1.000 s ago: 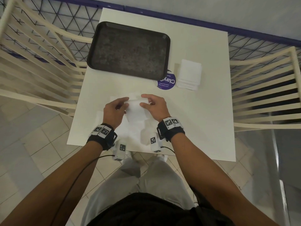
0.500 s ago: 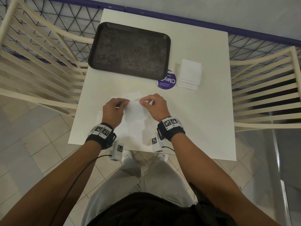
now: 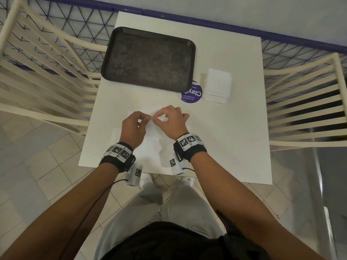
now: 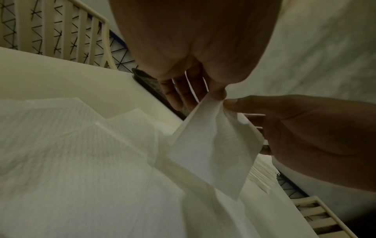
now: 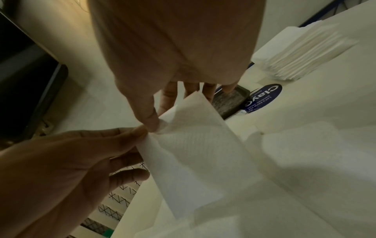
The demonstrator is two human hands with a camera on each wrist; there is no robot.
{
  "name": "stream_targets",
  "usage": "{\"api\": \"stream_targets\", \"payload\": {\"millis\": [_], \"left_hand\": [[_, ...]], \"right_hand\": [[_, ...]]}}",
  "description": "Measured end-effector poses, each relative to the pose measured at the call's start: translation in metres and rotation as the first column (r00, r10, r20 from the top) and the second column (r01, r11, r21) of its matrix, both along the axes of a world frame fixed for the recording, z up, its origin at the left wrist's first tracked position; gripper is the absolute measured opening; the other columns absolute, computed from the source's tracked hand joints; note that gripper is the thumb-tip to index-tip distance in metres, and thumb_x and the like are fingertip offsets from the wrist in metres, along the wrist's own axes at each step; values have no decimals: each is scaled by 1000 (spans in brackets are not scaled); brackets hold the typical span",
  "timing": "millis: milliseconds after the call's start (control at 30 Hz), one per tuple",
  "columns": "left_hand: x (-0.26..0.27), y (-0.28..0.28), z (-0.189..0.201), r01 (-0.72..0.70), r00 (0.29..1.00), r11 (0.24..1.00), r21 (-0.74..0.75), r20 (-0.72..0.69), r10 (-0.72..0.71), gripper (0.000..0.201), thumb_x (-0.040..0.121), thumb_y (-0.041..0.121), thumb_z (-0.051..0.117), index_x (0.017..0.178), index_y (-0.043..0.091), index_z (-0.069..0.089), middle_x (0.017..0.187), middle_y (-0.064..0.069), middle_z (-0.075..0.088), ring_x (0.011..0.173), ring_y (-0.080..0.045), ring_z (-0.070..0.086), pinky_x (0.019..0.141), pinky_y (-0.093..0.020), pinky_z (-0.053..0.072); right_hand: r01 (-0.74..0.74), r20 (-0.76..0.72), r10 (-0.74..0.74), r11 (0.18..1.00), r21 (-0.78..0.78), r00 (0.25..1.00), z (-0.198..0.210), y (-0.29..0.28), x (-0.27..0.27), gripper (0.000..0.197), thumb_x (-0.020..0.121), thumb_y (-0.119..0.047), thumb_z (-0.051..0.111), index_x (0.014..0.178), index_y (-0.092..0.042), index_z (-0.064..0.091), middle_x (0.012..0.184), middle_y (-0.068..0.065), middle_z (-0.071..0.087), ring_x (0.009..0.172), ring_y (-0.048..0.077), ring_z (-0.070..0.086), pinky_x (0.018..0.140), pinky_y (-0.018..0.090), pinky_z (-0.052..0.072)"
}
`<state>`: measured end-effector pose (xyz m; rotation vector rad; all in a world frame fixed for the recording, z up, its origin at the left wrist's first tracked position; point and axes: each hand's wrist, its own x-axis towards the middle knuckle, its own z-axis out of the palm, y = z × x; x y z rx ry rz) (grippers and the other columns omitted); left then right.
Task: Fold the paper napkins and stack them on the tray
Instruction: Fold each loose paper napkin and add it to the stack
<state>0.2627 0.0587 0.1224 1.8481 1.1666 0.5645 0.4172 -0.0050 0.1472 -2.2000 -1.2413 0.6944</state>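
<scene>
From the head view, the left hand (image 3: 133,126) and right hand (image 3: 171,121) pinch one napkin (image 3: 152,126) on the table (image 3: 225,128) just below the tray (image 3: 148,59), while each wrist view shows both grips holding its lifted top corner (image 4: 211,103) above loose napkins (image 4: 71,145).

Tray (image 3: 148,59) lies behind the hands, napkin stack (image 3: 217,85) to its right.
</scene>
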Motion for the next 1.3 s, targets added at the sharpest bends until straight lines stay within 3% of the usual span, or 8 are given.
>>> {"api": "stream_targets", "payload": {"millis": [267,433,600,667,800,1033,1167,1300], "left_hand": [[-8,1,2,-74,997,996,-44,21,75,10,106,16,53,106,11,62,99,1,68,88,-17,60,70,-1,38],[-5,0,2,-89,995,994,-59,29,91,11,106,17,52,105,13,61,101,3,67,90,-17,59,70,-5,39],[-1,-3,3,-109,994,993,-33,16,110,12,107,21,50,105,17,61,93,0,65,72,-13,56,59,-7,37],[1,-4,3,-123,992,992,-29,5,123,13,107,22,49,105,18,60,91,-1,65,69,-13,55,58,-11,39],[5,-4,2,-163,987,986,-19,14,163,14,107,20,47,108,15,60,88,0,64,74,-23,57,65,-28,41],[13,-1,-1,-178,984,984,3,10,178,17,107,20,48,110,11,61,90,0,65,75,-22,57,65,-21,37],[26,-5,2,-167,985,982,-90,23,170,26,110,33,42,121,15,58,86,3,65,70,-13,59,62,-26,45],[37,-9,3,-80,997,970,-229,1,82,30,110,40,38,120,18,57,79,-2,71,54,-19,60,53,-20,47]], "right_hand": [[112,-186,-114,994,-17,976,6,-12,19,9,89,-42,68,83,-36,72,88,-17,72,87,7,62,86,37,24],[183,-267,-176,983,1,947,6,-13,23,12,87,-34,72,75,-37,70,82,-11,74,87,11,66,101,48,40],[234,-308,-203,970,66,930,2,-12,18,15,87,-34,69,74,-41,66,80,-13,71,82,13,65,92,52,49],[254,-342,-222,966,52,913,1,-12,15,5,88,-37,67,84,-36,68,81,-13,70,83,13,66,92,49,51],[262,-373,-252,965,-26,893,-1,-15,8,25,90,-41,68,105,-21,68,82,-8,70,91,18,66,95,40,50],[258,-298,-248,966,-7,922,-10,-24,4,8,88,-25,67,91,-18,66,71,-4,68,77,19,62,83,30,49],[288,-277,-270,957,23,922,-8,-22,23,10,91,-22,67,96,-13,67,77,-2,69,79,20,64,82,30,49],[365,-226,-345,930,52,911,-2,-19,70,14,93,-22,66,99,-10,68,86,0,69,80,17,61,79,24,44]]}}
